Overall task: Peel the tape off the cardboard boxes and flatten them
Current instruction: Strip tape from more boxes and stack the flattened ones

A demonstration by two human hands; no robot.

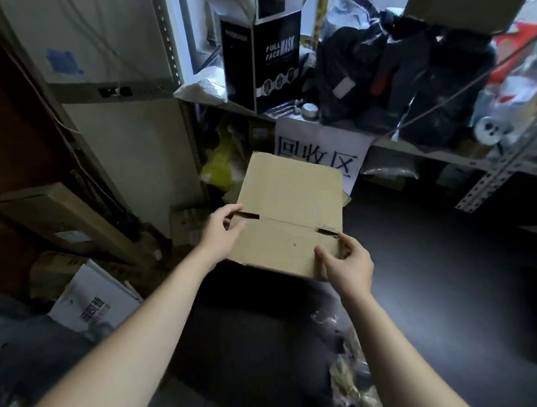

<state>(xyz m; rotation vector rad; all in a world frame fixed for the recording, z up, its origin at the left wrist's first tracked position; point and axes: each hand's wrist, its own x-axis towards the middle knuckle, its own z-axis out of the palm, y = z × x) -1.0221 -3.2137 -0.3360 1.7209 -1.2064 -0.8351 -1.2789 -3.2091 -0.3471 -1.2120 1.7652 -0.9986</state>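
A flattened brown cardboard box [289,204] is held out in front of me above the dark floor, its panels lying in one plane with a fold line and two slots across the middle. My left hand [219,236] grips its near left edge, thumb on top by the left slot. My right hand [347,263] pinches the near right corner, thumb on the upper face and fingers curled round the edge by the right slot. No tape shows on the visible face.
A metal shelf [421,149] behind carries a black "FULL FACE MASK" box [269,62], dark bags and a white paper sign [320,156]. Long cardboard boxes [62,216] and a white printed box [94,306] lie at the left. Crumpled plastic [350,381] lies at the lower right.
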